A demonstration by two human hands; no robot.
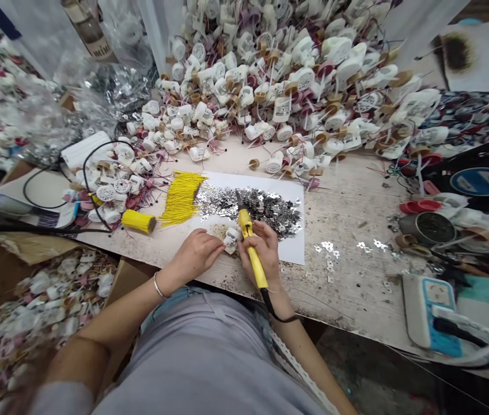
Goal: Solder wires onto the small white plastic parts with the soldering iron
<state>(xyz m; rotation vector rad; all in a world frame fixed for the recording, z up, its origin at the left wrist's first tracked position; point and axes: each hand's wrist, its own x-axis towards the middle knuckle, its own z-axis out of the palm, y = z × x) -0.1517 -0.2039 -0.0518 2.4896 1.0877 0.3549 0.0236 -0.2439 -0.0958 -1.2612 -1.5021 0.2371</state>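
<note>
Gripping the soldering iron (256,266) at centre frame, the right hand (269,256) might, if a hot tip slipped, burn the left hand (196,253), its fingertips at the white part (231,236) just below centre; whether they pinch it, I cannot tell.

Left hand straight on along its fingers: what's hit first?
The small white plastic part, at the fingertips of the left hand; depth leaves actual contact unclear. Beyond it, probably the right hand.
</note>
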